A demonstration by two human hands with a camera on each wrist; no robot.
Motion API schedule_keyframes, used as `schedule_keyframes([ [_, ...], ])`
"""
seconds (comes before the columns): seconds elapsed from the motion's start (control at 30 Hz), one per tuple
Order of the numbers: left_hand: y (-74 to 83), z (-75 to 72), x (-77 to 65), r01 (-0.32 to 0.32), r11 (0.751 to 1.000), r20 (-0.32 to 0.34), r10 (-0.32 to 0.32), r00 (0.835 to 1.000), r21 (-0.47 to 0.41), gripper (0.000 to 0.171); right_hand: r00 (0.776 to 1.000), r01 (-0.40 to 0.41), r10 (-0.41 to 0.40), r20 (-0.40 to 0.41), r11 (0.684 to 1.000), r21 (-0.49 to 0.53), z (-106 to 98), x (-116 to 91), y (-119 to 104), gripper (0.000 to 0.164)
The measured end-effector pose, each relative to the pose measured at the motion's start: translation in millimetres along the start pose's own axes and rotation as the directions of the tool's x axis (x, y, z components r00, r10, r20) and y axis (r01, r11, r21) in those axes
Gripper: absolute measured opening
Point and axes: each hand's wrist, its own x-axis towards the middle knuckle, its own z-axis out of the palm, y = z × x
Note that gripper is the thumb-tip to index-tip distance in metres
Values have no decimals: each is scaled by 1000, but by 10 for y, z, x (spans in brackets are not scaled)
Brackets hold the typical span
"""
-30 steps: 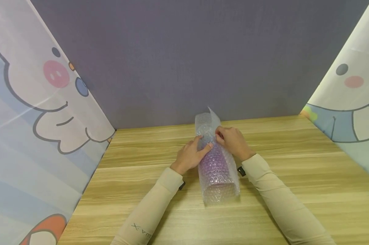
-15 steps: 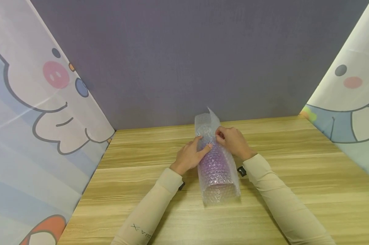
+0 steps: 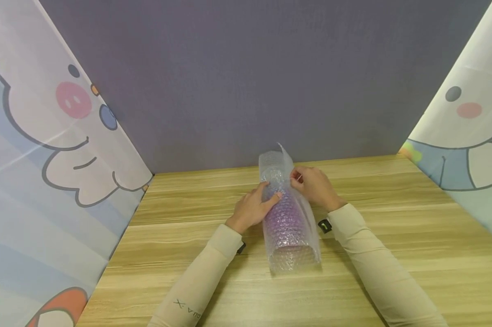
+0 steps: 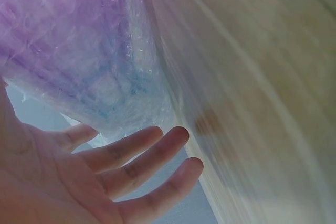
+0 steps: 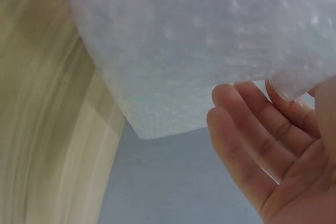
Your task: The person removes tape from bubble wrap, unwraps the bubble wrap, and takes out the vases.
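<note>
A: Position of the purple item (image 3: 286, 222)?

B: Lying lengthwise on the counter (image 3: 168, 254), inside bubble wrap (image 3: 292, 262) that extends past its near end. Far end paler, bluish; exact outline blurred by the bubbles.

A: Left hand (image 3: 251, 209)?

B: Along the left side of the bubble wrap, thumb and index resting on top, well separated. Left wrist view: other fingers apart, nearly straight, clamped on nothing.

A: Right hand (image 3: 316, 188)?

B: Thumb and index pinch the raised right edge of the bubble wrap. Remaining fingers slightly bent, just beside it.

A: Surroundings?

B: Pale left sleeve (image 3: 205, 277) and right sleeve (image 3: 376, 259); dark grey panel (image 3: 246, 81) behind the counter; cartoon-printed left sheet (image 3: 41, 177) and right sheet (image 3: 472, 131) flanking it.
</note>
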Motion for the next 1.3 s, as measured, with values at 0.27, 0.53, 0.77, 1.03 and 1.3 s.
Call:
schedule_keyframes([
  [0.27,-6,-17,-5,7,1000,17,-7,1000,-10,93,999,-35,35,3,999,-22,-100,14,47,10],
  [0.53,0,-25,0,9,1000,6,-9,1000,-9,90,997,-68,69,31,997,-22,-186,16,79,11],
  [0.77,23,-64,-10,0,1000,-12,0,1000,-21,84,992,-97,97,79,995,-6,-290,15,126,17],
  [1.03,25,-87,-6,-92,995,-67,90,994,-25,77,982,-87,82,169,996,19,-376,1,200,32],
  [1.3,39,-125,-3,-237,971,-92,238,967,20,60,957,-62,43,286,996,57,-484,-13,302,40],
])
